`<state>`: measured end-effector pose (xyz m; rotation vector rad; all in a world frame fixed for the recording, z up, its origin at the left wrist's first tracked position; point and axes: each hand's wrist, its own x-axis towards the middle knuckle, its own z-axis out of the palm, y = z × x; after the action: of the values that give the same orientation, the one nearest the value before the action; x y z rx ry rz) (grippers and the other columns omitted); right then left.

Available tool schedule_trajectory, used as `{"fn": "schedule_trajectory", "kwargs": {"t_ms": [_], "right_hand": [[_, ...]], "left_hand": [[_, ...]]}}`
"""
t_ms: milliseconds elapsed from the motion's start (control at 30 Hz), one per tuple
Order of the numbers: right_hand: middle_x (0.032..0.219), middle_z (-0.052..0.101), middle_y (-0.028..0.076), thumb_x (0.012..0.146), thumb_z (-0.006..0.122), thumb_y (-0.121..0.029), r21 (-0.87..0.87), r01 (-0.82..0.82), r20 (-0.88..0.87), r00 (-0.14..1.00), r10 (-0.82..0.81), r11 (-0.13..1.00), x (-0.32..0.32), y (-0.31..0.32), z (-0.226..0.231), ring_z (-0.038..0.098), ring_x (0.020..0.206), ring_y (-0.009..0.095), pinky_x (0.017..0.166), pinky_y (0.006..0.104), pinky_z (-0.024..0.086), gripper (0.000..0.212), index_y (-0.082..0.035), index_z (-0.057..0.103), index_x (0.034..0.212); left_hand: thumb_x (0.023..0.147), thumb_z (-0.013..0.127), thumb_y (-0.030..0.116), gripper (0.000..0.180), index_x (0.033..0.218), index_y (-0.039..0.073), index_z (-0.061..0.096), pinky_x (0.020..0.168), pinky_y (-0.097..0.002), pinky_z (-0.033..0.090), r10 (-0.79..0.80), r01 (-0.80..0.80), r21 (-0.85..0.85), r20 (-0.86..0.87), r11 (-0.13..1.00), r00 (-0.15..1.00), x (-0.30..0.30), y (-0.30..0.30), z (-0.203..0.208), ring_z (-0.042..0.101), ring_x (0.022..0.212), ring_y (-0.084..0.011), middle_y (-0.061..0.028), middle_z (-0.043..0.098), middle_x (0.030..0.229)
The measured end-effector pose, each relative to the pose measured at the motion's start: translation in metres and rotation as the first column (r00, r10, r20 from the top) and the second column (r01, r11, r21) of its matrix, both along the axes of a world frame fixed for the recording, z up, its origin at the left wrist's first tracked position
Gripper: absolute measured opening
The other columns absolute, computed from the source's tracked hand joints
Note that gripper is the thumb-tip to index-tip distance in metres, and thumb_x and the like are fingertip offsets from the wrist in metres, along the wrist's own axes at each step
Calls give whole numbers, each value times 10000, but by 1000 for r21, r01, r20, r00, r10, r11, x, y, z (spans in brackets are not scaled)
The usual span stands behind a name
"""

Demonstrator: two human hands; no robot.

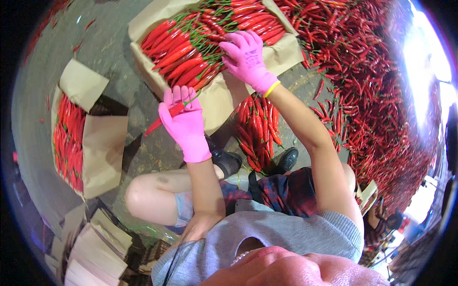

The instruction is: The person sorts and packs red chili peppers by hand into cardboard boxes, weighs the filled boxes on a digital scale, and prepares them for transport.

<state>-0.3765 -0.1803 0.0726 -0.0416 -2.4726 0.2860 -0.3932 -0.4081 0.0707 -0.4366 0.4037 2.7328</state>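
Note:
My left hand (185, 125), in a pink glove, is closed around a single red chili pepper (153, 126) with a green stem. It hovers by the near left side of a box lined with brown paper (217, 106). Rows of red chili peppers (183, 66) fill this box, many with their green stems toward the middle. My right hand (249, 62), also in a pink glove with a yellow cuff, lies over the peppers at the box's right part. Its fingers are stretched out and apart, touching the peppers, and I see nothing held in them.
A large heap of loose red chilies (362, 81) spreads over the floor at right. A smaller pile (257, 128) lies between my shoes. At left stands another paper-lined box (102, 155) with peppers. Flat pale brown sheets (93, 255) are stacked at lower left.

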Motion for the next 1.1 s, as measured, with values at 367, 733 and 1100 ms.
{"fn": "schedule_trajectory", "kwargs": {"t_ms": [367,733,1100], "right_hand": [[1237,568,95,684,713,-177,-13,137,158,978,-133,991,23,100,-59,456,1258,351,1113,527,278,354,-161,671,1036],[1152,644,90,868,664,-184,-739,-188,180,870,459,647,145,41,95,617,1039,210,918,339,496,499,-40,536,1328],[1025,677,88,960,601,-374,-981,34,-22,958,285,-189,368,44,118,651,798,132,752,271,513,504,-6,549,1300]], "left_hand": [[958,564,313,378,1176,7,601,1022,-412,434,-87,83,-121,-27,989,996,16,12,5,591,1008,-268,-124,648,1077],[1036,451,233,400,1362,1,452,985,-305,439,-647,430,-549,-294,717,704,92,152,44,552,1136,-182,-118,559,1273],[1016,478,154,402,1372,-31,465,1003,-331,462,-912,778,-488,-306,397,274,228,182,101,575,1177,-223,-132,584,1295]]}}
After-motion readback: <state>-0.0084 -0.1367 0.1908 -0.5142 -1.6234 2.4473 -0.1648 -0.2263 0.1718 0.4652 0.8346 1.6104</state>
